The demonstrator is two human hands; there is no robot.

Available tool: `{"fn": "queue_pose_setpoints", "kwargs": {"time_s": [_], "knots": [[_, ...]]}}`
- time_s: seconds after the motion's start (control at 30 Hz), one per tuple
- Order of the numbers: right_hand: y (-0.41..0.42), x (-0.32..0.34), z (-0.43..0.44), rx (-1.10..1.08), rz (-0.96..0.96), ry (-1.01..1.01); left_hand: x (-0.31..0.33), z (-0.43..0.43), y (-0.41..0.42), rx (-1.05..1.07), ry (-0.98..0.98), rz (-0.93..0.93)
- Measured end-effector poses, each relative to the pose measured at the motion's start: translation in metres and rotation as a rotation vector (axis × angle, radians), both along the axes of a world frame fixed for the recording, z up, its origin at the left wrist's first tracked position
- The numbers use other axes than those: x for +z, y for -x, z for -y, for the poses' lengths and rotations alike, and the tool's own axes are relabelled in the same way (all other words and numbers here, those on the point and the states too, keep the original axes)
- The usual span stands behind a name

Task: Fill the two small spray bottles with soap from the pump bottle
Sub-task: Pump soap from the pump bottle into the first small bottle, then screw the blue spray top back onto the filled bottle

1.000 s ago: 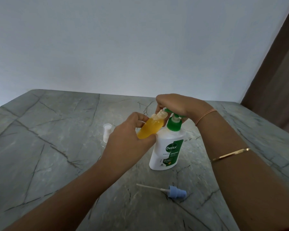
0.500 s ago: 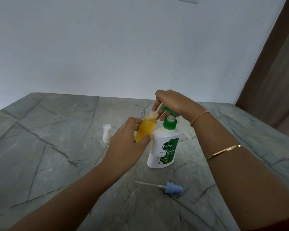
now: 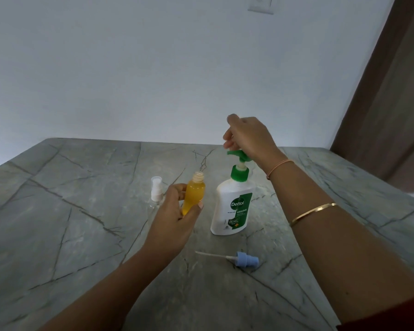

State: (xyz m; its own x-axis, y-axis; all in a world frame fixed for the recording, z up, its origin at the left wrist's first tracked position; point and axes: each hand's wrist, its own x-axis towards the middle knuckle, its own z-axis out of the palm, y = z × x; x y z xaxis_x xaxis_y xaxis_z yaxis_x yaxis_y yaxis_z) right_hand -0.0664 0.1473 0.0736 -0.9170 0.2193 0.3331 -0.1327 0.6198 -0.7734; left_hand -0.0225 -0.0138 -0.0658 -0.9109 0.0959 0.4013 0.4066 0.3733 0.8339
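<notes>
The white pump bottle (image 3: 232, 206) stands on the bench (image 3: 58, 211). Just left of it, the left hand (image 3: 175, 218) has its fingers clamped round an uncapped spray bottle (image 3: 193, 195) nearly full of yellow soap. The right hand (image 3: 249, 137) hangs over its green pump head (image 3: 237, 155), fingers loosely bent and holding nothing; contact is unclear. Further left stands a clear second spray bottle (image 3: 156, 192), and in front lies a blue sprayer cap (image 3: 245, 260).

The grey-green veined desk (image 3: 58, 211) carried a white pump bottle (image 3: 234, 206) upright near its middle. A clear spray bottle (image 3: 156, 192) stood to its left. A blue spray head (image 3: 245, 259) lay nearer the near edge.
</notes>
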Motion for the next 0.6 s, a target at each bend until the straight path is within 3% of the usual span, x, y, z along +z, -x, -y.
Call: {"fn": "queue_pose_setpoints", "kwargs": {"time_s": [0.13, 0.3, 0.4, 0.5, 0.6], "knots": [[-0.018, -0.005, 0.000, -0.152, -0.285, -0.010, -0.012, 0.006, -0.004, 0.002, 0.037, 0.003], [-0.056, -0.030, -0.005, -0.228, -0.442, 0.111, -0.019, 0.015, -0.008, 0.008, 0.047, -0.004], [-0.078, -0.052, -0.008, -0.236, -0.328, 0.109, -0.021, 0.017, -0.010, -0.040, 0.052, -0.011], [-0.097, -0.073, -0.012, -0.127, -0.050, 0.054, -0.024, 0.017, -0.012, -0.074, 0.076, -0.020], [-0.110, -0.092, -0.015, 0.060, 0.231, -0.144, -0.027, 0.015, -0.013, -0.113, 0.116, 0.014]]}}
